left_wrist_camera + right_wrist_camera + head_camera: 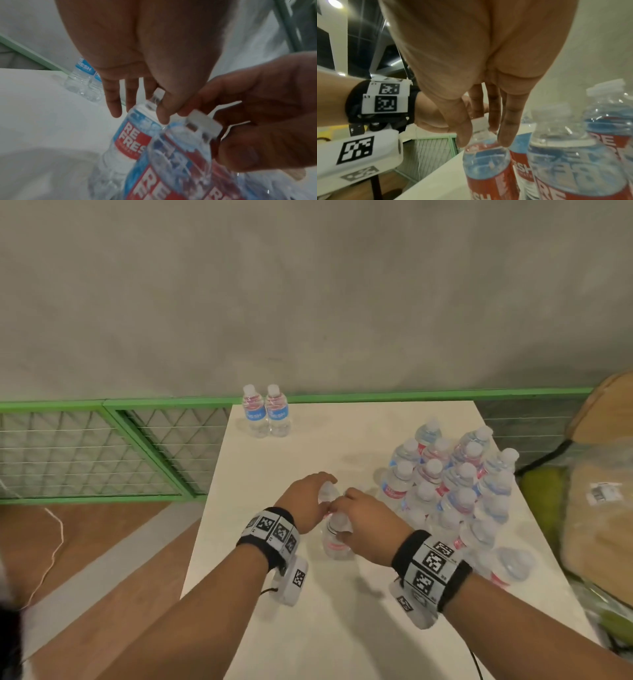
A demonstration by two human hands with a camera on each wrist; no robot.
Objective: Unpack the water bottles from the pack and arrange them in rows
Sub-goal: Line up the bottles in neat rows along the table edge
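Observation:
Two small clear water bottles with red and blue labels stand side by side at the middle of the white table (308, 628). My left hand (317, 494) pinches the neck of the farther bottle (130, 138) between thumb and fingers. My right hand (347, 520) grips the cap of the nearer bottle (486, 162), fingers curled round its top. The two hands touch each other. In the left wrist view my right hand (240, 121) covers the nearer bottle's white cap (204, 123). Several more bottles (452, 484) stand bunched at the table's right side.
Two bottles (267, 414) stand together at the table's far left corner. A green mesh railing (102, 446) runs behind and to the left. A clear bag with tan contents (599, 515) lies past the right edge. A thin cable (54, 549) trails on the wooden floor.

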